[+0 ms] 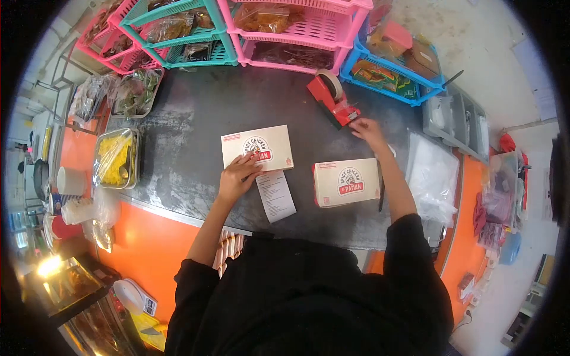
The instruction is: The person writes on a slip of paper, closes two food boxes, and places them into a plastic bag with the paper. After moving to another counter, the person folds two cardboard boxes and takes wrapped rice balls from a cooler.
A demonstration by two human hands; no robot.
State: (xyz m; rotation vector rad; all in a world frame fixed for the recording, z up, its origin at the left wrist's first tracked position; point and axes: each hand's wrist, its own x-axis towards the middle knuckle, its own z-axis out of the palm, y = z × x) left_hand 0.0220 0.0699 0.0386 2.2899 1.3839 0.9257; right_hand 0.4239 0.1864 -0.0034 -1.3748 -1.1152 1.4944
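One box (272,142) lies on the counter (196,104), a receipt (276,197) at its near edge, apparently steadied by the left hand (236,177), fingers spread flat. Well apart, the right hand (369,132) reaches the dispenser's (320,95) front end; its grip is unclear.

I'm getting matt, pale card on the left box (257,141), the same dull board on the right box (347,183), and there's thin, smooth paper, the receipt (276,199)! Glossy red plastic on the tape dispenser (322,97); scuffed, patchy dark worktop (196,113); shiny, crinkled clear plastic bags (431,178); matt black cloth on the right sleeve (409,243).
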